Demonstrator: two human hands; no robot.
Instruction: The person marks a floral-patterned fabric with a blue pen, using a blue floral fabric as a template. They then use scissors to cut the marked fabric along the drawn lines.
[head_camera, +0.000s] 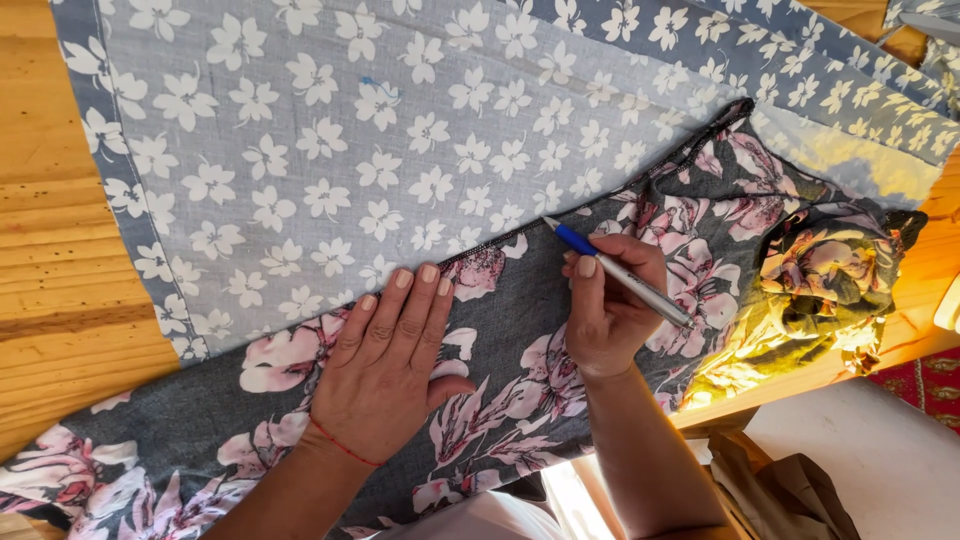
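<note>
My left hand (390, 360) lies flat, fingers together, on a dark grey cloth with pink roses (520, 330), pressing it down near its stitched edge. A thin red thread circles that wrist. My right hand (610, 305) grips a silver pen with a blue front part (615, 270), its tip touching the edge where the rose cloth meets a pale grey-blue cloth with white flowers (330, 150). The rose cloth lies on top of the flowered cloth.
Both cloths are spread on a wooden table (60, 290). The rose cloth bunches in a heap (830, 280) at the table's right edge. A darker blue flowered strip (780, 60) runs along the top right. Brown paper (780, 490) lies below the table.
</note>
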